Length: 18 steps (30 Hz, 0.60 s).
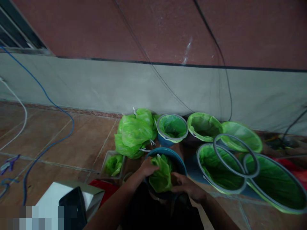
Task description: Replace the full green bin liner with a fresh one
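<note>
Nearest you, low at the left, a white box (69, 195) with a dark phone-like slab (73, 209) on it sits on the tiled floor (72, 140), beside something red (105, 187). Moving right, your left hand (146, 167) rests on the near-left rim of the blue bucket (178, 159), fingers curled over the edge of the green bag (161, 174) that bulges out of it. Your right hand (185, 187) is at the near-right side of that bag, fingers closed on a fold of plastic, though the blur hides exactly how much they pinch. The bag is still bunched in the bucket's mouth and not spread over the rim. To seat it well, I would keep one hand pinning the plastic at the rim while the other draws the loose film round, working evenly so no side slips back in; pull gently, since thin film likely tears under a sharp tug. Far left of the bucket lie a small tray (114, 164) with green plastic in it and a heap of tied green bags (135, 132) against the wall (96, 86). Farther right stand lined buckets (172, 129), already dressed, and loose grey hoops (236, 156) lie over the largest ones at the right.
</note>
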Motion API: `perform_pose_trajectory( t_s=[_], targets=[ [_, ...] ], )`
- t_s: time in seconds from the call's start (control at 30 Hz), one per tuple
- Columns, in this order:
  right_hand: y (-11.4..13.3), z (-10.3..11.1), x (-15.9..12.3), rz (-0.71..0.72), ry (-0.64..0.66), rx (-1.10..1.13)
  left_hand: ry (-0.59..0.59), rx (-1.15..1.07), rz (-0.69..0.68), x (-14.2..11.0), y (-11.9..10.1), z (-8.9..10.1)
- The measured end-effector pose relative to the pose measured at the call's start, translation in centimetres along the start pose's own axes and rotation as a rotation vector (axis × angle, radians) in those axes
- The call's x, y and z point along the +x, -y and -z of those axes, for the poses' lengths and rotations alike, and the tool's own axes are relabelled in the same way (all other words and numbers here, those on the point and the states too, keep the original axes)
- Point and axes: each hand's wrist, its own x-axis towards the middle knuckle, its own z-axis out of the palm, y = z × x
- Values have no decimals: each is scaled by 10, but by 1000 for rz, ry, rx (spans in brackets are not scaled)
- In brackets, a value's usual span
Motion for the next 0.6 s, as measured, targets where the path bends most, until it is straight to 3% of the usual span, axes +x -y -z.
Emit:
perform_pose_trajectory(
  t_s=[0.17, 0.33, 0.43, 0.6],
  targets=[
    [4, 10, 42, -279, -411, -185, -15, 57, -71, 1, 8, 1],
    [0, 0, 89, -104, -529, -521, -104, 67, -115, -3, 14, 14],
    [12, 15, 78, 37, -646, -530, -232, 78, -94, -5, 24, 30],
    [31, 65, 10, 240, -885, -454, -444, 109, -70, -6, 33, 55]
  ],
)
